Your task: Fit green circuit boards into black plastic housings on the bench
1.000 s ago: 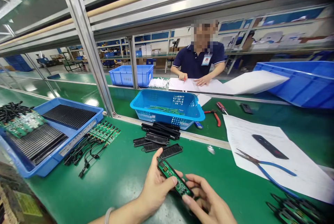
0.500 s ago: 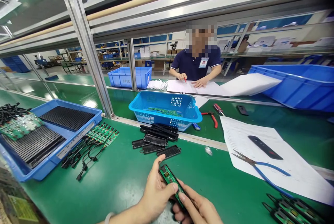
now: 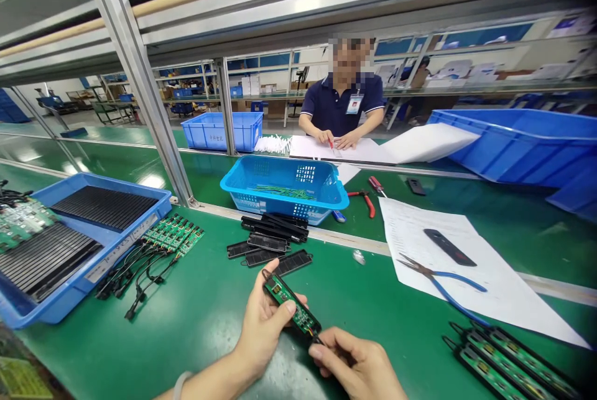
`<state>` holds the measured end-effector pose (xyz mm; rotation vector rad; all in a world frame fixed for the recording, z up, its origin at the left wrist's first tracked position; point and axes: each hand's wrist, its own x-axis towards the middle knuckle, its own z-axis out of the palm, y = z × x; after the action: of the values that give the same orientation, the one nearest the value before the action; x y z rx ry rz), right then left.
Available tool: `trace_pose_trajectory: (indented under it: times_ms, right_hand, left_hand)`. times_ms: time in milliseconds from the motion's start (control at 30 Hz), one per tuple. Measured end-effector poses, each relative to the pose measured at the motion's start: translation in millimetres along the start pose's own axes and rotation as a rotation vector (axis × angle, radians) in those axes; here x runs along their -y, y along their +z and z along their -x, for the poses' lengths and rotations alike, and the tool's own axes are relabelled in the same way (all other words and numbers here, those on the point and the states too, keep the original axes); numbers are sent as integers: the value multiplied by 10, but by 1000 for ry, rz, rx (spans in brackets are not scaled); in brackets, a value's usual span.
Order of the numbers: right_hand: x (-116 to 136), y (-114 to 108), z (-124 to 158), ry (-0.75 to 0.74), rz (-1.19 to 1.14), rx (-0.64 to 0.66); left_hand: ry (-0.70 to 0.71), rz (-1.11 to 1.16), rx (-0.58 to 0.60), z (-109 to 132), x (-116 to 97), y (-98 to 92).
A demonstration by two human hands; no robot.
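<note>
**Both hands on one green board at the near edge**

Over the near edge of the green worktop [image 3: 209, 319] we hold a narrow green circuit board [image 3: 291, 306] seated in a black case, clear of the surface. Our left hand [image 3: 261, 328] is curled round it, the thumb pressed along its top face and the fingers under it, so the long strip stays level and does not twist. Our right hand [image 3: 354, 366] is closed in a pinch at the board's near end, where thin wires seem to come out; what exactly the fingertips grip there is too small to tell.

Just beyond the board, toward the middle of the worktop, lie loose black case halves [image 3: 273, 244], stacked and scattered within easy reach of the left hand. Along the left edge sits a blue tray [image 3: 153, 201] of black trays, and beside it more green boards with black leads [image 3: 153, 251] fan out on the bare surface. At the near right corner, finished-looking boards in cases [image 3: 504, 359] lie side by side, close to the right hand, as if laid down in order. White paper [image 3: 466, 275] covers the right side and bears blue-handled cutters [image 3: 443, 279] and a black remote-like piece [image 3: 450, 247]. A blue basket [image 3: 284, 185] stands at the far rail, red-handled pliers [image 3: 366, 198] just beside it.

Across the line, another person [image 3: 342, 104] bends over white sheets, both hands on them.
</note>
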<state>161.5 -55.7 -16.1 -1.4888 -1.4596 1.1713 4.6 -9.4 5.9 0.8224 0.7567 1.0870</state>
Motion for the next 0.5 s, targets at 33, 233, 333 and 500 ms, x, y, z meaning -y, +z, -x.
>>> trace_pose_trajectory:
  times_ms: [33, 233, 333, 500]
  right_hand:
    - [6, 15, 7, 10, -33, -11]
    - [0, 32, 5, 39, -88, 45]
    - [0, 17, -14, 64, -94, 78]
    - [56, 28, -22, 28, -139, 124]
  left_hand:
    - [7, -1, 8, 4, 11, -2]
    - [24, -1, 18, 0, -12, -23]
    - [38, -22, 22, 0, -49, -24]
    - [76, -83, 56, 13, -55, -11]
